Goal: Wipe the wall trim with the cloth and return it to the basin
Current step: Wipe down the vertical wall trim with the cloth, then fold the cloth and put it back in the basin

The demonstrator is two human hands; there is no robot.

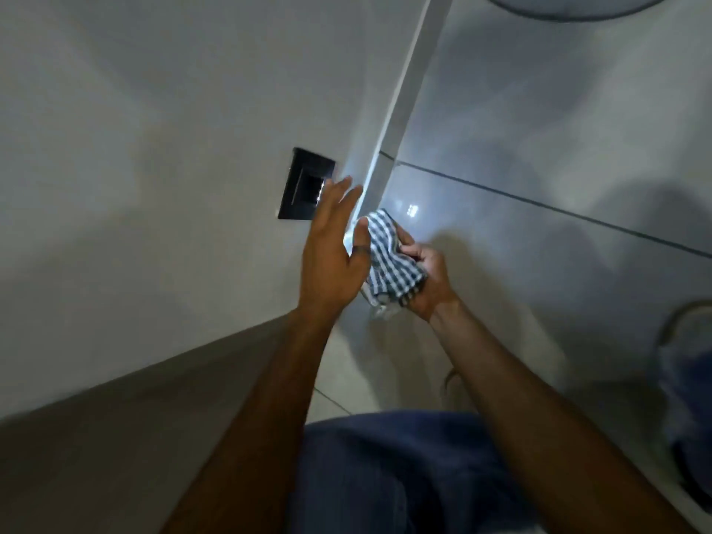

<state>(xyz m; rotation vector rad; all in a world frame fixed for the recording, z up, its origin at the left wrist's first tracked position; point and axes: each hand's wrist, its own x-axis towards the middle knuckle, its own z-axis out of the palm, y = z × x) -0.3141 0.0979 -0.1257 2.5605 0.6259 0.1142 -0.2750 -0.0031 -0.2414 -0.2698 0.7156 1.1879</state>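
A blue-and-white checked cloth [393,264] is bunched between my two hands, low against the wall trim [400,90], a pale strip running along the foot of the wall up the middle of the view. My right hand [431,279] grips the cloth from the right. My left hand [331,248] has its fingers stretched out flat by the wall, with only the thumb pressed on the cloth's left edge. A basin [689,383] shows partly at the right edge, blurred.
A black wall plate with small lights [306,185] sits on the grey wall just left of my left hand. Glossy floor tiles [539,148] with dark grout lines fill the right. A dark round rim [578,9] shows at the top right. My blue-clad knee [404,475] is below.
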